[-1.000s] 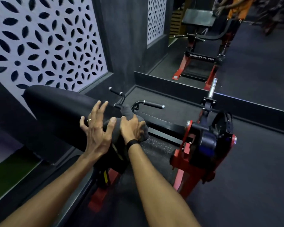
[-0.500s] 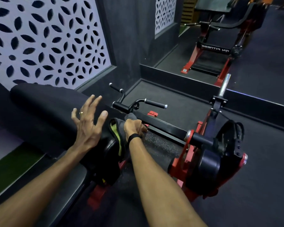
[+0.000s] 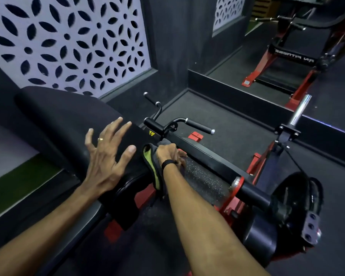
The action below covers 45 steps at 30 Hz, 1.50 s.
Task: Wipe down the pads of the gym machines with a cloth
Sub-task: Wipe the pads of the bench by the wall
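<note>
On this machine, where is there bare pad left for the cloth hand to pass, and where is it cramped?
Free: the broad pad top beyond the left hand, toward the patterned wall panel. Crowded: the pad's near end, where the right hand grips the cloth between the pad edge, the black bar and the handles.

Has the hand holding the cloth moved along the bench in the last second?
Yes. The right hand with the cloth slid down off the pad end, toward the black frame bar.

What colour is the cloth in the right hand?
Dark grey with a lime-green underside, the cloth shows best in the head view, gripped by the right hand.
</note>
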Tool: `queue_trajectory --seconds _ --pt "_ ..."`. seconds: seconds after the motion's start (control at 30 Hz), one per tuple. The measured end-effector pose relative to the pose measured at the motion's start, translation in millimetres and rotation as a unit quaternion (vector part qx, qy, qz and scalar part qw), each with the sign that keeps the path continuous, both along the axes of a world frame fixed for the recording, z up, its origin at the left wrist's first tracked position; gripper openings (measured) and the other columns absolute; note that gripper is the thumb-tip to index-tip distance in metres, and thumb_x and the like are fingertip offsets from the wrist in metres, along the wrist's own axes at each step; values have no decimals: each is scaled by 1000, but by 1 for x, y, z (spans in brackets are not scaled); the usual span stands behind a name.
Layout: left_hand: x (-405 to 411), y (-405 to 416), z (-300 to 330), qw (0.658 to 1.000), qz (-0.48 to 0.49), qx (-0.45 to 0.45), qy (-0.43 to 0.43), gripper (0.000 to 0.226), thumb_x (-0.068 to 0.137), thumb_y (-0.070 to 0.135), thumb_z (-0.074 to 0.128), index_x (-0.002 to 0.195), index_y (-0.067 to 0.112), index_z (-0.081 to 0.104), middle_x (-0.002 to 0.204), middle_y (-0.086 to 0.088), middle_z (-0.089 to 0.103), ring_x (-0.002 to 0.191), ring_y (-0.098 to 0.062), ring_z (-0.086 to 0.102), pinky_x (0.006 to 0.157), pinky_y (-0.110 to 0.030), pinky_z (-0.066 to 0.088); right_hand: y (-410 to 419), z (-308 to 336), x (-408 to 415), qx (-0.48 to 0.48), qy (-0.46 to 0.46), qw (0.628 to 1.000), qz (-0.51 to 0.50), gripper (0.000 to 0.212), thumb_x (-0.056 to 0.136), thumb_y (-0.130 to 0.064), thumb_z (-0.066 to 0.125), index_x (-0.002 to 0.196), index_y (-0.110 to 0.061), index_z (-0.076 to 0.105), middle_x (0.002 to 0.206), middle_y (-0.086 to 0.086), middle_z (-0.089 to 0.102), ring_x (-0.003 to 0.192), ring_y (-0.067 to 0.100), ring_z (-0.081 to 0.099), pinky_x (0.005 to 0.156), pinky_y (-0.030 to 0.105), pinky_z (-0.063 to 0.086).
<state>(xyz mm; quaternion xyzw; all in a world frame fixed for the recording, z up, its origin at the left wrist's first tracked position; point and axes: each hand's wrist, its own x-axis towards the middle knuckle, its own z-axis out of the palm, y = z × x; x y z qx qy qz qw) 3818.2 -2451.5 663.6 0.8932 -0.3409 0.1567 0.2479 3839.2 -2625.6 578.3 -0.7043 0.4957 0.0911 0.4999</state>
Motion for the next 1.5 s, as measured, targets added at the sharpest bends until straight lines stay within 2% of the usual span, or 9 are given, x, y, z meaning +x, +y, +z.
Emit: queue_trajectory --seconds 0.1,0.2,0.33,0.53,0.67,0.8,0.97,1.2,1.5 --pt "2 1 0 1000 7 2 9 62 97 55 32 152 27 40 162 7 30 149 -10 28 121 -47 -8 -6 -5 6 -23 -3 999 39 41 87 -29 58 127 -24 64 150 22 39 134 54 32 102 61 39" --pt "1 0 1 1000 0 -12 14 63 97 56 33 152 28 39 163 6 29 149 -10 27 121 -53 -6 -17 -6 7 -34 7 997 74 46 90 -34 54 136 -30 59 151 20 39 138 53 29 108 62 29" --pt "2 2 1 1000 -8 -28 13 64 96 57 34 153 28 39 163 7 28 149 -12 28 121 -55 -5 -27 -13 10 -59 -25 991 113 47 86 -43 53 132 -37 61 142 11 54 130 42 47 109 52 37" --pt "20 20 9 998 -48 -28 7 66 95 58 36 152 26 41 164 2 26 150 -15 27 120 -59 -2 -25 -14 -1 -103 -29 977 185 77 80 -76 47 145 -33 49 149 10 46 137 42 39 108 60 35" --pt "72 49 16 999 -24 27 -13 67 94 59 37 152 26 42 163 -1 30 148 -21 32 120 -57 -1 -29 -15 14 -78 19 976 201 82 86 -76 49 152 -30 38 153 14 44 139 38 42 114 48 34" --pt "100 65 5 1000 16 20 12 66 94 59 37 151 27 42 163 1 30 147 -20 33 120 -54 -4 -31 -17 31 -91 33 971 218 74 85 -76 49 139 -26 57 142 15 56 130 37 52 108 46 40" --pt "115 65 5 1000 6 20 -6 66 93 56 40 152 25 42 163 2 29 147 -17 32 119 -58 -2 -36 -23 46 -108 40 962 248 69 93 -68 47 139 -18 53 143 16 54 131 37 50 105 45 36" --pt "179 81 16 997 57 43 -12 68 94 60 37 153 27 40 164 3 27 147 -14 31 119 -59 -2 -14 -24 117 -123 9 946 299 70 97 -65 41 143 -13 46 146 18 49 133 38 46 106 42 35" --pt "256 92 19 992 106 72 12 69 94 62 36 155 31 34 165 4 24 150 -13 26 120 -57 -7 28 -22 238 -97 -62 924 365 64 98 -62 42 146 -20 43 142 18 53 131 39 49 103 44 37"
